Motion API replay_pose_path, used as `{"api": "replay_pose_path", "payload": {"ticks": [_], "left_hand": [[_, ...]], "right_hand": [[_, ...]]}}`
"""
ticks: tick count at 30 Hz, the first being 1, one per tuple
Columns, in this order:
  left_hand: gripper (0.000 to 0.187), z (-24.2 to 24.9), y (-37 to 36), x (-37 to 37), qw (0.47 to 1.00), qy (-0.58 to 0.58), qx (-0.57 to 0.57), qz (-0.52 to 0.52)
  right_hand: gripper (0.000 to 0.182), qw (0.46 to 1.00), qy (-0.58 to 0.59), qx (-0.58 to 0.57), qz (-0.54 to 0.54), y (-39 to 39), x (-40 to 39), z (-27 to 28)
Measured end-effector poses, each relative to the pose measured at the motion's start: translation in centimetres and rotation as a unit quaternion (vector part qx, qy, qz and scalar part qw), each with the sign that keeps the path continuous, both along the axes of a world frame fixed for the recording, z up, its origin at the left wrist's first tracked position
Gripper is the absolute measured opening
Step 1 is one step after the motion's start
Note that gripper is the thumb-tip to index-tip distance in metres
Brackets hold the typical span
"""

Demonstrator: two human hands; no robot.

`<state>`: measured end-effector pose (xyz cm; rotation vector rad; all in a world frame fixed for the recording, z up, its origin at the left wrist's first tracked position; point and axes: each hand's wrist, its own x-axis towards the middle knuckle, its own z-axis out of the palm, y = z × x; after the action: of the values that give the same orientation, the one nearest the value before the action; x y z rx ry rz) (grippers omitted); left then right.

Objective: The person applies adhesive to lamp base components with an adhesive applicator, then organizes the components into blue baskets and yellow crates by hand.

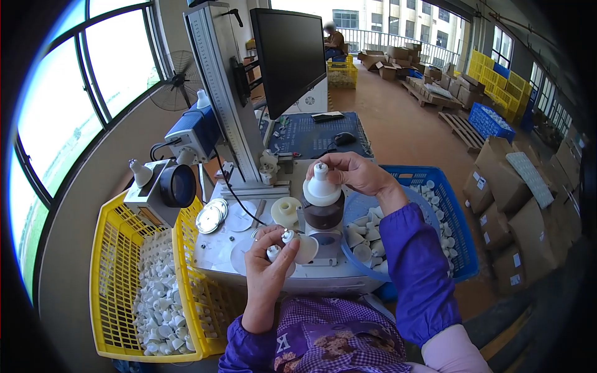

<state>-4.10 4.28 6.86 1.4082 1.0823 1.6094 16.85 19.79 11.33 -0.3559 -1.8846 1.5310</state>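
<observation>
My right hand (356, 173) pinches the narrow neck of a white lamp cup (322, 189), wide rim down. The cup sits over the top of a dark round fixture (324, 214) on the worktable (211, 252). Lower and to the left, my left hand (267, 270) is closed around two more white lamp cups (306, 248), their pronged ends up between thumb and fingers. A cream-coloured round part (285, 211) with a central hole lies just beyond my left hand.
Left stands a yellow crate (102, 280) of white cups; right, a blue basin (354, 264) and blue crate (469, 255) hold more. A laser head (177, 186) on a metal column (221, 93), a monitor (289, 59) and metal discs (211, 216) surround the work spot. Another person (334, 42) sits far back.
</observation>
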Motion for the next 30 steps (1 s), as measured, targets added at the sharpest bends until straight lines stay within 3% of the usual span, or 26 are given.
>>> {"api": "replay_pose_path", "payload": {"ticks": [2,5,7,8,10,14,19,24,25,29,30], "left_hand": [[0.019,-0.1,-0.3,0.1,1.0,0.003,-0.008,0.001],[0.018,-0.5,-0.6,-0.1,1.0,-0.012,-0.026,-0.01],[0.018,-0.5,-0.6,0.0,0.999,-0.023,-0.026,-0.01],[0.018,-0.5,-0.6,0.1,0.999,-0.032,-0.026,-0.01],[0.018,-0.8,-0.6,0.1,0.999,-0.024,-0.03,-0.012],[0.017,-0.9,-0.6,0.3,0.999,-0.013,-0.029,-0.019],[0.017,-0.5,-0.7,0.4,0.999,-0.015,-0.031,-0.02],[0.016,-0.7,-0.9,0.7,0.999,-0.004,-0.034,-0.028],[0.016,-0.8,-1.0,0.7,0.999,-0.001,-0.034,-0.024],[0.017,-1.3,-1.8,0.4,0.998,-0.019,-0.056,-0.017],[0.017,-1.7,-1.9,0.2,0.997,-0.022,-0.069,-0.015]], "right_hand": [[0.038,0.999,0.025,-0.003,0.037,0.2,-0.1,0.0],[0.042,0.999,0.003,0.019,-0.034,-2.0,-0.4,0.8],[0.042,0.985,0.062,0.054,-0.155,-3.0,-0.8,0.4],[0.042,0.984,0.061,0.052,-0.156,-3.0,-0.8,0.0],[0.04,0.946,0.03,0.157,-0.28,-2.9,-0.9,-0.9],[0.036,0.938,0.003,0.137,-0.319,-3.5,-1.7,-1.5],[0.033,0.95,0.049,0.074,-0.298,-3.5,-1.8,-1.9],[0.033,0.923,0.046,0.137,-0.356,-4.2,-1.8,-2.0],[0.033,0.91,0.067,0.171,-0.37,-4.4,-1.4,-2.0],[0.024,0.893,0.059,0.126,-0.429,-5.7,5.7,-1.7],[0.02,0.888,-0.036,0.091,-0.449,-6.2,8.2,-2.1]]}}
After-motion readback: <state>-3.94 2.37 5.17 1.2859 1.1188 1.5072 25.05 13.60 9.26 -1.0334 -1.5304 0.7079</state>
